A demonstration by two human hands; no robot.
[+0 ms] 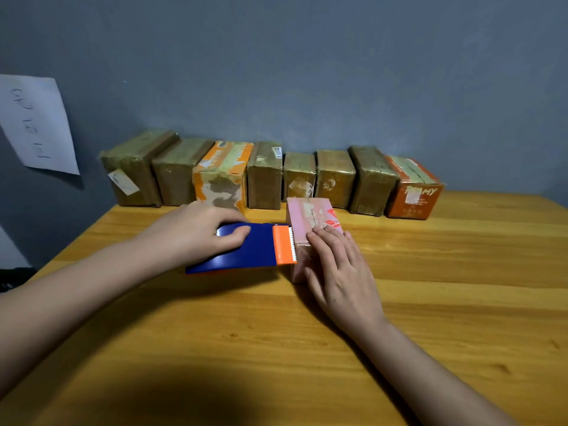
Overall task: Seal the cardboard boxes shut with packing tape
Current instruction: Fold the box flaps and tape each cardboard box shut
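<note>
A small pink cardboard box stands on the wooden table, just in front of the row of boxes. My left hand grips a blue tape dispenser; its orange toothed cutter end touches the box's left side. My right hand rests flat on the near part of the pink box, fingers straight, and covers its front. The tape roll itself is hidden under the blue cover.
Several taped boxes line the grey wall at the back, from a brown one at the left to an orange one at the right. A handwritten paper sheet hangs on the wall at left.
</note>
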